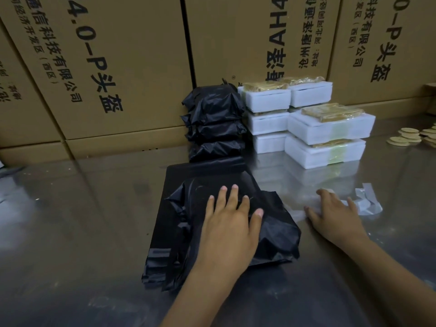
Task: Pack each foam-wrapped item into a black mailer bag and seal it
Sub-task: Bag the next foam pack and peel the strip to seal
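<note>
A filled black mailer bag lies on a pile of flat black mailer bags on the steel table. My left hand presses flat on top of the filled bag, fingers straight and spread. My right hand rests flat on the table to the right, touching a crumpled clear-white strip. Behind, sealed black packages stand stacked against the cartons. Beside them sit several white foam-wrapped items, some topped with yellow-brown packets.
Large brown cartons with printed characters wall off the back of the steel table. Small pale round discs lie piled at the far right edge.
</note>
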The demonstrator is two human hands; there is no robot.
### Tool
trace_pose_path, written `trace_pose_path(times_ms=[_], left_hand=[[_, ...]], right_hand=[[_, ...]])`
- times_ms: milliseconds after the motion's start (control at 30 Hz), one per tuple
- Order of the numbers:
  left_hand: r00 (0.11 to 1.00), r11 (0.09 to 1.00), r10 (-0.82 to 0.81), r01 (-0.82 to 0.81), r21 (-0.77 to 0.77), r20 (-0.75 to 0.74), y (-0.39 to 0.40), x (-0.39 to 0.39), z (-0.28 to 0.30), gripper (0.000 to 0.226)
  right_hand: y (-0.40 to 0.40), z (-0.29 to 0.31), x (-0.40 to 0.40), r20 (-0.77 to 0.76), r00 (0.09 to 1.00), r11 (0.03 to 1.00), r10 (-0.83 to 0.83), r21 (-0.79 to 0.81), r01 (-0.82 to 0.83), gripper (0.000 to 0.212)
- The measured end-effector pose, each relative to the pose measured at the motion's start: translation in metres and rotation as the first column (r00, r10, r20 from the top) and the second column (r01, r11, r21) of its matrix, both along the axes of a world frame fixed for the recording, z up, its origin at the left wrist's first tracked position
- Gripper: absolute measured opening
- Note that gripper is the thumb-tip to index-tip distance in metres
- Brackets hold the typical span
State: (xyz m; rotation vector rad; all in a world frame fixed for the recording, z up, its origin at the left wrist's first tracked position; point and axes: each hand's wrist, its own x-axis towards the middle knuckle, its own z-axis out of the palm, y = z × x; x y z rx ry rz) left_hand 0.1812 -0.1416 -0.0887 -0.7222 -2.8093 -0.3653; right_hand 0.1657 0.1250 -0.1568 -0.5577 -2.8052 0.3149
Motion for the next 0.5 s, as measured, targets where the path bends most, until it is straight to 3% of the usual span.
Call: trace_pose_path(times_ms=[167,500], left_hand=[[0.979,0.993,0.005,0.019,-0.113,0.204,0.028,-0.006,0.01,0.052],[0.946,0.872,0.289,-0.198,-0.448,0.144,0.091,-0.005,0.012,0.033]], right_hand=[[0.012,-0.001,0.001,-0.05,0.998,0.997,-0.04,-0.072,0.036,0.048],[0.009,-0.005,0.009,-0.31,0.949,0.991,-0.051,0.1,0.086,0.034]])
